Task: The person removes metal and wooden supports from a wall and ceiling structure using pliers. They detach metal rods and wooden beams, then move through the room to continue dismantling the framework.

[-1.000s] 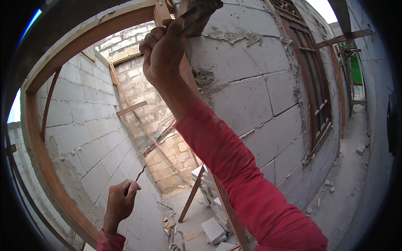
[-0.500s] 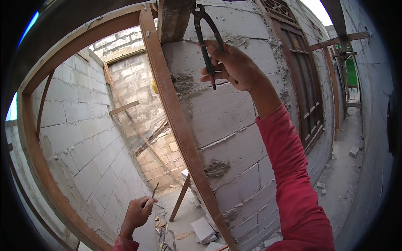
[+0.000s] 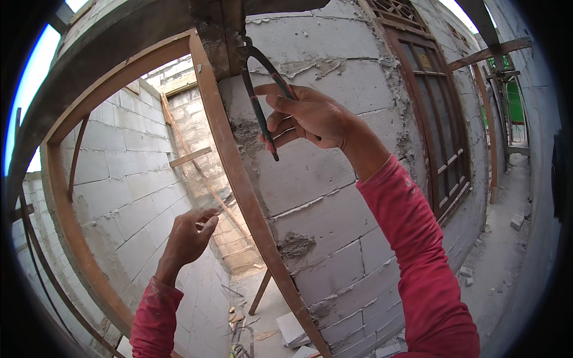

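My right hand (image 3: 313, 116) is raised and grips a pair of pincers (image 3: 258, 113) by the handles. Their jaws point up against a wooden beam end (image 3: 222, 45) above the door frame; what they touch there is too small to make out. Lower and to the left, my left hand (image 3: 188, 241) is lifted in front of the doorway opening. Its thumb and index finger are slightly apart, with nothing visible between them.
A brown wooden door frame (image 3: 239, 179) surrounds the opening. To the right stands a pale block wall (image 3: 334, 161) with a brown window (image 3: 430, 107). White blocks (image 3: 292, 329) and tools lie on the floor. Rubble (image 3: 517, 222) dots the right-hand passage.
My left hand has risen, and the thin bent piece of wire it pinched no longer shows in it. The pincers and my right hand appear further left and lower as the view shifts.
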`<state>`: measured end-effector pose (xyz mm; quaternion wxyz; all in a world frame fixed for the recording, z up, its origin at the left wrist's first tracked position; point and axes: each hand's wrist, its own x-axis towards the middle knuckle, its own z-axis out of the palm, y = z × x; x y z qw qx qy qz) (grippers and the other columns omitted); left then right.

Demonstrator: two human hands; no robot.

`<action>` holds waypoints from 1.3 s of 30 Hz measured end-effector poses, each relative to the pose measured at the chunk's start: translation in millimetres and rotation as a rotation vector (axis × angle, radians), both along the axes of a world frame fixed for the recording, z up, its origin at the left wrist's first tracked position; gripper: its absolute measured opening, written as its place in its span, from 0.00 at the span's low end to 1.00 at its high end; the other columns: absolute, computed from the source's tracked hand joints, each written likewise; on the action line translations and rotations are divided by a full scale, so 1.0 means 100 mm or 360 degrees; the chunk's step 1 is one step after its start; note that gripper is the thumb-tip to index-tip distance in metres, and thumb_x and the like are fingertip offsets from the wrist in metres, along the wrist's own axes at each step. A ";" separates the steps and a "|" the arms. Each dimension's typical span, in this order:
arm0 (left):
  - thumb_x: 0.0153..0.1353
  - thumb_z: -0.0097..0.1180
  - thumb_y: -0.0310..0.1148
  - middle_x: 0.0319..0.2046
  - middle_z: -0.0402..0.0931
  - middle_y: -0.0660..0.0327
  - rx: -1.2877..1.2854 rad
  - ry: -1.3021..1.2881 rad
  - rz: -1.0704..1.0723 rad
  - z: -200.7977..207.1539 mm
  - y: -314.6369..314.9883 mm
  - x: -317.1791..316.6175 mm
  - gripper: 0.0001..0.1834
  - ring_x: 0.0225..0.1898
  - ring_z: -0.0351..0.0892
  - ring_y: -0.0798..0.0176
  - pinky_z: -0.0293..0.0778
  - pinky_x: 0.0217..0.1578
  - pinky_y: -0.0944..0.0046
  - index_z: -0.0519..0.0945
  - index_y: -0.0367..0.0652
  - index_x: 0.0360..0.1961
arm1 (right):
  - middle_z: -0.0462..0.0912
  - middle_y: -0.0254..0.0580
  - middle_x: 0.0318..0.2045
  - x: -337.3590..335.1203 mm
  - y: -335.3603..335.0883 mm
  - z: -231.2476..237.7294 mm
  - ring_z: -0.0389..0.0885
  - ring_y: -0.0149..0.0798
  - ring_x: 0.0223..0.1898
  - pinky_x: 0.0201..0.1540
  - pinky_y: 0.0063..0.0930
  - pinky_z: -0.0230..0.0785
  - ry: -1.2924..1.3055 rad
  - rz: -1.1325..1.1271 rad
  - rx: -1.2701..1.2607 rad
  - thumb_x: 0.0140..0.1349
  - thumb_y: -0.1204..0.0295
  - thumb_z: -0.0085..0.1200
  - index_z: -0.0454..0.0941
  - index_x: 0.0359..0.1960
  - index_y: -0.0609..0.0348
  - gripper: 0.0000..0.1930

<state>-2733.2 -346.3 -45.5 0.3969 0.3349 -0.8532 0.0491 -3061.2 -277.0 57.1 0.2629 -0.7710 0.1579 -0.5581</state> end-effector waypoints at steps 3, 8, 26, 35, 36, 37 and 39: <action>0.74 0.49 0.38 0.42 0.83 0.53 -0.0318 0.0250 -0.0264 0.82 0.24 -0.51 0.20 0.44 0.83 0.63 0.80 0.45 0.62 0.80 0.32 0.54 | 0.83 0.43 0.30 -0.09 0.01 0.03 0.88 0.51 0.42 0.48 0.51 0.83 0.0001 0.0122 0.0008 0.77 0.59 0.44 0.57 0.72 0.64 0.29; 0.75 0.47 0.42 0.52 0.80 0.54 -0.0279 0.0653 -0.0752 1.65 0.52 -1.07 0.24 0.54 0.80 0.60 0.75 0.55 0.60 0.75 0.33 0.60 | 0.77 0.52 0.37 -0.13 0.17 0.09 0.87 0.55 0.42 0.51 0.51 0.82 0.0048 0.0154 0.0005 0.78 0.61 0.42 0.59 0.71 0.66 0.27; 0.73 0.42 0.29 0.40 0.80 0.50 0.0320 0.1295 -0.1597 1.86 0.43 -1.81 0.12 0.43 0.84 0.56 0.81 0.52 0.57 0.73 0.29 0.47 | 0.83 0.53 0.33 -0.30 0.73 0.53 0.87 0.57 0.41 0.50 0.51 0.82 0.0279 -0.0195 0.0041 0.76 0.68 0.42 0.62 0.62 0.80 0.23; 0.72 0.47 0.24 0.44 0.79 0.48 0.0533 0.1597 -0.2145 1.83 0.57 -1.97 0.11 0.45 0.84 0.55 0.86 0.51 0.59 0.70 0.29 0.51 | 0.84 0.54 0.33 -0.08 1.54 1.11 0.87 0.52 0.41 0.45 0.44 0.83 0.0710 -0.0878 0.0176 0.74 0.72 0.39 0.70 0.59 0.77 0.20; 0.72 0.47 0.24 0.44 0.79 0.48 0.0572 0.1607 -0.2187 1.83 0.58 -1.98 0.11 0.44 0.84 0.54 0.86 0.50 0.59 0.70 0.29 0.51 | 0.84 0.57 0.35 0.00 1.63 1.15 0.86 0.54 0.43 0.47 0.46 0.81 0.0733 -0.0954 0.0239 0.72 0.74 0.42 0.75 0.56 0.75 0.18; 0.72 0.47 0.24 0.44 0.79 0.48 0.0611 0.1617 -0.2229 1.84 0.60 -1.99 0.11 0.43 0.84 0.54 0.87 0.49 0.59 0.70 0.29 0.51 | 0.83 0.63 0.34 0.02 1.62 1.25 0.86 0.59 0.44 0.50 0.52 0.81 0.0815 -0.1069 0.0234 0.74 0.73 0.39 0.64 0.62 0.84 0.23; 0.72 0.47 0.24 0.44 0.78 0.48 0.0673 0.1642 -0.2281 1.84 0.60 -1.98 0.11 0.43 0.84 0.54 0.87 0.50 0.58 0.70 0.29 0.52 | 0.84 0.64 0.36 0.14 1.71 1.27 0.86 0.58 0.44 0.50 0.50 0.81 0.0842 -0.1265 0.0219 0.74 0.73 0.40 0.63 0.64 0.82 0.23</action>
